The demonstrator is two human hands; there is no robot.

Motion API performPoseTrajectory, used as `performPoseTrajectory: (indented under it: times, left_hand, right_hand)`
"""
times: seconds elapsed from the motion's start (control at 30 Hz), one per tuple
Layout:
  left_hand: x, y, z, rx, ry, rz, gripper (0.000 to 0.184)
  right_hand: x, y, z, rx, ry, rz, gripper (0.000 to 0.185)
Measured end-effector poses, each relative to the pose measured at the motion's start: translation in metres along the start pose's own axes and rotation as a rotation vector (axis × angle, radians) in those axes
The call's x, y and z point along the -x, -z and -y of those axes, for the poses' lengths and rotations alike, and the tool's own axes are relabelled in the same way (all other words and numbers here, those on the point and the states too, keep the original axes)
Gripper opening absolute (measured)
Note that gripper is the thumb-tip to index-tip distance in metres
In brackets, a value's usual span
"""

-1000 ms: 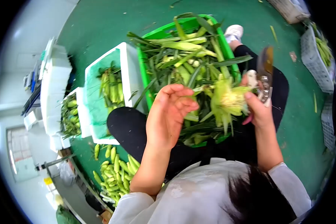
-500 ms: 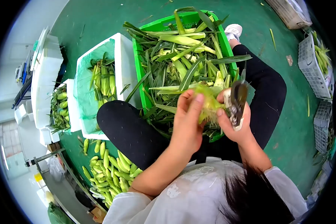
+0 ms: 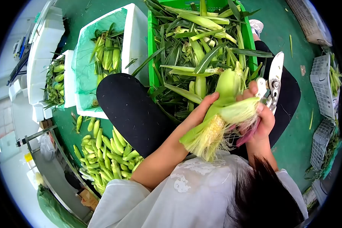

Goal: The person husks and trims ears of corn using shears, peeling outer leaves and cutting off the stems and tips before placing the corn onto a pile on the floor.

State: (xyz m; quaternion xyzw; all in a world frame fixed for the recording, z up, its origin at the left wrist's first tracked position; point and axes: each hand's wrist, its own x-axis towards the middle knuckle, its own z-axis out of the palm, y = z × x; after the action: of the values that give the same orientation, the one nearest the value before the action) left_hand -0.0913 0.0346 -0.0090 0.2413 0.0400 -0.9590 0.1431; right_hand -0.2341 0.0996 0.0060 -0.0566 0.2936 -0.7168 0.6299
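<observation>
A corn ear (image 3: 216, 123) with its husk spread open and pale silk hanging down lies between my two hands, above my lap. My left hand (image 3: 203, 110) is closed round the husk from the left, its fingers mostly hidden behind the leaves. My right hand (image 3: 260, 117) holds metal shears (image 3: 273, 81) with white handles, blades pointing up, and its thumb also presses on the husk. The green crate (image 3: 152, 57), full of husks and leaves, stands just beyond my hands.
Left of the crate are a white foam box (image 3: 135, 45) with husked bundles and another foam box (image 3: 69, 79) of corn. A pile of corn ears (image 3: 110, 155) lies on the floor at lower left. White baskets (image 3: 321, 81) stand at the right.
The corn ear has come closer to my body, and its husk is now spread with kernels showing. The shears have swung out to the right. The crate appears higher in the view.
</observation>
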Motion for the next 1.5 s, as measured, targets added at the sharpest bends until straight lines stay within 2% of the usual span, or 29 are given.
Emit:
performPoseTrajectory:
  times: [0.07,0.13,0.2,0.3,0.33,0.37,0.4,0.43,0.5,0.53,0.57,0.6,0.63,0.7,0.77,0.83,0.9,0.97,1.03,1.1,1.17,1.2,1.27,1.3,1.33,1.43,1.47,1.5]
  left_hand:
    - [-0.004,-0.001,-0.003,0.071,-0.001,0.081,0.056]
    - [-0.006,0.006,-0.004,0.049,-0.010,0.148,0.056]
    - [-0.006,0.005,-0.006,0.054,-0.018,0.054,0.058]
    - [-0.006,0.013,-0.014,-0.068,-0.082,-0.123,0.057]
    - [-0.006,0.017,-0.019,-0.096,-0.109,-0.180,0.054]
    - [-0.003,0.018,-0.025,-0.122,-0.142,-0.239,0.051]
    - [0.009,0.005,-0.028,-0.169,-0.117,-0.369,0.056]
    - [0.005,0.011,-0.030,-0.355,-0.378,-0.345,0.054]
    - [0.008,0.018,-0.039,-0.621,-0.837,-0.319,0.055]
    - [0.015,0.020,-0.046,-0.700,-1.033,-0.289,0.059]
    - [0.035,0.019,-0.064,-0.764,-1.083,-0.164,0.068]
    - [0.053,0.010,-0.075,-0.802,-1.239,-0.167,0.071]
    - [0.073,0.002,-0.082,-0.841,-1.393,-0.175,0.075]
    - [0.137,0.007,-0.099,-0.517,-1.372,-0.032,0.066]
    - [0.207,0.041,-0.113,-0.325,-1.457,-0.039,0.068]
    - [0.273,0.083,-0.114,-0.090,-1.445,-0.146,0.065]
    - [0.336,0.154,-0.096,-0.039,-1.308,-0.784,0.054]
    - [0.388,0.233,-0.062,-0.116,-0.914,-1.336,0.037]
    - [0.422,0.289,-0.005,0.183,-1.123,-1.385,0.033]
    - [0.492,0.365,0.058,0.580,-1.184,-1.446,0.030]
    - [0.538,0.406,0.115,0.834,-1.558,-1.552,0.055]
    - [0.526,0.371,0.099,0.936,-1.789,-1.779,0.063]
    - [0.499,0.336,0.065,0.780,-2.062,-2.066,0.071]
    - [0.490,0.342,0.054,0.513,-2.089,-2.110,0.069]
    - [0.450,0.313,0.006,0.161,-2.092,-2.088,0.064]
    - [0.326,0.287,-0.151,-0.706,-1.734,-1.436,0.045]
    - [0.274,0.277,-0.204,-0.616,-1.620,-1.144,0.042]
    - [0.225,0.272,-0.260,-0.793,-1.492,-0.877,0.033]
  right_hand:
    - [-0.006,0.001,0.000,-0.083,0.023,0.043,0.036]
    - [-0.008,0.002,0.002,-0.024,0.015,0.077,0.037]
    - [-0.006,0.001,0.007,0.034,0.007,0.155,0.041]
    - [0.001,0.010,0.011,0.875,0.245,0.241,0.035]
    - [-0.002,0.005,0.014,1.132,0.364,0.476,0.037]
    - [-0.002,-0.006,0.015,1.411,0.370,0.626,0.043]
    - [-0.004,-0.013,0.012,1.489,0.240,0.796,0.050]
    - [-0.004,-0.017,0.007,1.495,0.253,0.878,0.052]
    - [-0.003,-0.014,0.004,1.421,0.140,0.798,0.048]
    - [0.008,-0.006,-0.002,1.147,0.065,0.557,0.047]
    - [0.015,-0.001,-0.007,0.868,-0.025,0.326,0.047]
    - [0.012,-0.006,-0.008,0.699,0.022,0.225,0.051]
    - [0.008,-0.010,-0.007,0.675,0.056,0.150,0.056]
    - [-0.001,-0.006,-0.008,0.605,0.074,0.128,0.056]
    - [-0.009,-0.003,-0.018,0.542,0.075,0.140,0.053]
    - [-0.010,0.000,-0.032,0.527,0.001,0.102,0.049]
    - [-0.012,0.009,-0.044,0.557,-0.104,0.092,0.046]
    - [-0.014,0.018,-0.055,0.564,-0.211,0.061,0.043]
    - [-0.018,0.031,-0.062,0.606,-0.318,0.070,0.042]
    - [-0.021,0.038,-0.064,0.619,-0.397,0.025,0.042]
    - [-0.021,0.055,-0.062,0.595,-0.454,0.011,0.042]
    - [-0.017,0.059,-0.061,0.561,-0.523,-0.003,0.043]
    - [-0.007,0.085,-0.055,0.405,-0.675,-0.060,0.048]
    - [-0.001,0.102,-0.052,0.286,-0.760,-0.113,0.052]
    - [0.004,0.108,-0.051,0.275,-0.808,-0.173,0.053]
    - [0.004,0.096,-0.058,0.373,-0.874,-0.272,0.055]
    - [0.003,0.093,-0.060,0.394,-0.883,-0.294,0.055]
    - [0.003,0.091,-0.061,0.410,-0.886,-0.318,0.056]
